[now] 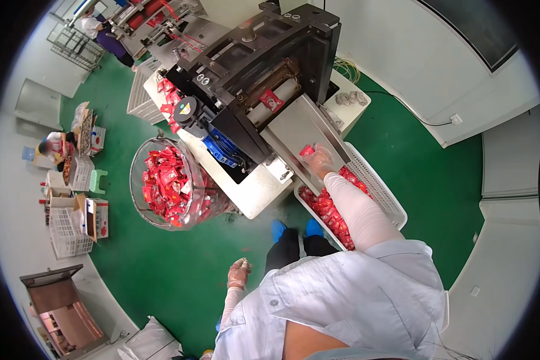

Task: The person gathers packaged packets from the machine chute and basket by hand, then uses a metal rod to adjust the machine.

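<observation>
My right hand [319,161], in a clear plastic glove, reaches over the sloping metal chute [294,132] of a machine. Its fingers are closed on a small red packet [306,150]. Another red packet [272,100] lies higher up, by the pale roller at the machine's outlet. Below my right arm stands a white plastic basket [385,195] holding many red packets [327,210], partly hidden by the sleeve. My left hand [239,273], gloved too, hangs low at my side over the green floor, its fingers loosely curled and nothing visible in them.
A large clear bag [139,201] of red packets stands left of the white machine table [252,195]. The dark machine frame [246,54] fills the top middle. Crates [69,231] and a seated person [59,147] are at far left; another person [105,36] stands at the back.
</observation>
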Available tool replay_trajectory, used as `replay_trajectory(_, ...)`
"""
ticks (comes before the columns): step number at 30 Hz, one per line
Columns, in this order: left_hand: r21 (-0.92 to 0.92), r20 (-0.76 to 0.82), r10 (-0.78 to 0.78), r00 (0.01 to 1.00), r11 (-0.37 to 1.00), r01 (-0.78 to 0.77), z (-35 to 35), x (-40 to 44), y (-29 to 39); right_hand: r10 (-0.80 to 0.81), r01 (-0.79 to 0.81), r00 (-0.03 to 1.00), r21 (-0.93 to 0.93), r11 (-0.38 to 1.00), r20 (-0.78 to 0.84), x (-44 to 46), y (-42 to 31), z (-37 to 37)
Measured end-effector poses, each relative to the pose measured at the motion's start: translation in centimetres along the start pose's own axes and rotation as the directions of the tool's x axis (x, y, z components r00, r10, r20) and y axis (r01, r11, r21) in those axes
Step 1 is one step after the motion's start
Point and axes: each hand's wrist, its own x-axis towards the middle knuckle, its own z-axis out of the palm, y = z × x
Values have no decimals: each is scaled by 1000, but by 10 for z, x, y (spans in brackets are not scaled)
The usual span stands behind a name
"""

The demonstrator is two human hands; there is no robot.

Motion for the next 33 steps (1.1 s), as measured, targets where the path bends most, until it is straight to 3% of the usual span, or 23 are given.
replay_trajectory(3,-20,4,12,1000,1000,-11,3,3,-1,-9,15,997,-79,997,76,1,7,-4)
replay_trajectory(6,-10,10,28,1000,1000,-28,5,7,-1,31,-29,999,-78,997,22,-8,5,-15)
replay_trajectory(9,22,23,23,999,999,-23,8,5,3,-101,102,988,3,995,-114,-7,3,-6)
replay_trajectory(14,11,4,16,1000,1000,-16,6,3,5,-46,64,989,126,990,-141,7,-12,14)
replay_trajectory(21,-25,-15,-22,1000,999,22,6,0,-4,-131,165,974,178,970,-185,15,-8,20)
replay_trajectory(24,56,-11,-43,999,997,44,5,-9,0,-214,244,958,151,958,-193,6,-22,6)
replay_trajectory(30,45,-2,-52,999,998,52,-4,-2,-11,-93,126,973,147,981,-212,18,-60,7)
replay_trajectory(33,48,-13,-77,997,996,77,-6,-5,-12,-57,64,997,143,988,-55,20,-53,5)
